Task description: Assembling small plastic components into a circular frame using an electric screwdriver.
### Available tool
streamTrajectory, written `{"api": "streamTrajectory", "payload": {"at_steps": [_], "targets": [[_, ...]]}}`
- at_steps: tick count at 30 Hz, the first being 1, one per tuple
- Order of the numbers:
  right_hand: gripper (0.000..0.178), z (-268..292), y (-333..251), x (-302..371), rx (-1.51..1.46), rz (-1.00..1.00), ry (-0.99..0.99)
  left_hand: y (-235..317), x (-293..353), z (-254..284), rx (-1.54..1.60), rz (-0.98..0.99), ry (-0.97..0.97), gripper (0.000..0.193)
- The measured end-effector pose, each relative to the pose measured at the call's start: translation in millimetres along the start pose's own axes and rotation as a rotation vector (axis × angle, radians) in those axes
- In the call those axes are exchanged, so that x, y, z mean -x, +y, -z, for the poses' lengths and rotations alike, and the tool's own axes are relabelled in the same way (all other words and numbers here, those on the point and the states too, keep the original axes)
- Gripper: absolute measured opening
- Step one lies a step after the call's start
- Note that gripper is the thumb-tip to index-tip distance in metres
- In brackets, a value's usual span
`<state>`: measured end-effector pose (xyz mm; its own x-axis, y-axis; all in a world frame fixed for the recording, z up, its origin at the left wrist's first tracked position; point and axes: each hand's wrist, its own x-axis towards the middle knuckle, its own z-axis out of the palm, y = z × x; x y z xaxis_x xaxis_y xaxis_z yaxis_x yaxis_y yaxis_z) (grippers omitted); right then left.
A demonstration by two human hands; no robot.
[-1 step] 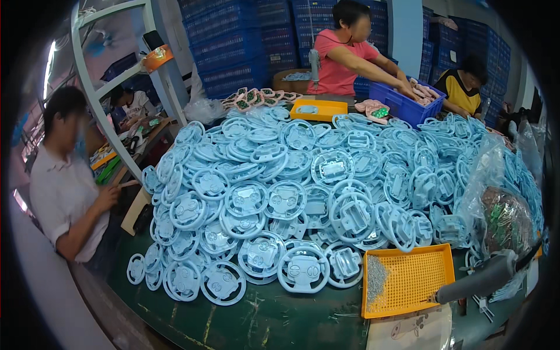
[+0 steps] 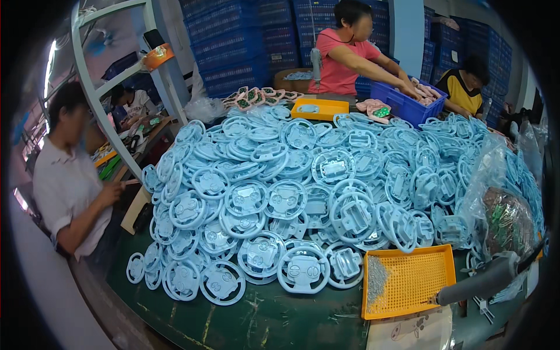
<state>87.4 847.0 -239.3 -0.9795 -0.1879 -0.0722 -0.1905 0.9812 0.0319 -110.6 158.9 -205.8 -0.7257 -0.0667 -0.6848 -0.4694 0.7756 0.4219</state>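
Neither my left hand nor my right hand shows in the head view. A big heap of light blue plastic toy steering wheels (image 2: pixel 286 199) covers most of the green table (image 2: pixel 233 324) before me. At the near right a yellow tray (image 2: pixel 408 251) holds small grey metal pieces (image 2: pixel 377 278), likely screws, gathered at its left side. A dark powered screwdriver (image 2: pixel 478 284) lies with its tip over the tray's right edge.
A clear bag of dark parts (image 2: pixel 507 221) stands at the right. Behind the heap are another yellow tray (image 2: pixel 335 116), a purple crate (image 2: pixel 402 111) and pink parts (image 2: pixel 256 99). Co-workers surround the table: one in pink (image 2: pixel 338 64), one in yellow and black, one in white (image 2: pixel 67 192).
The person in white at the left has shifted slightly to the right. The heap, trays and screwdriver look the same.
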Motion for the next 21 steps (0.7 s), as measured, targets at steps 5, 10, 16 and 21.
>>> {"api": "streamTrajectory", "payload": {"at_steps": [5, 10, 16, 21], "targets": [[0.075, 70, 8, -69, -0.082, -0.022, -0.069, 4, -14, 9, -0.054, -0.044, 0.000, 0.036], [0.072, 158, 20, -138, -0.146, -0.062, -0.130, 21, -36, 24, -0.103, -0.114, -0.009, 0.037], [0.070, 277, 41, -229, -0.218, -0.095, -0.187, 49, -55, 48, -0.148, -0.200, 0.000, 0.038], [0.068, 384, 48, -298, -0.288, -0.100, -0.222, 65, -53, 77, -0.185, -0.258, 0.031, 0.038]]}}
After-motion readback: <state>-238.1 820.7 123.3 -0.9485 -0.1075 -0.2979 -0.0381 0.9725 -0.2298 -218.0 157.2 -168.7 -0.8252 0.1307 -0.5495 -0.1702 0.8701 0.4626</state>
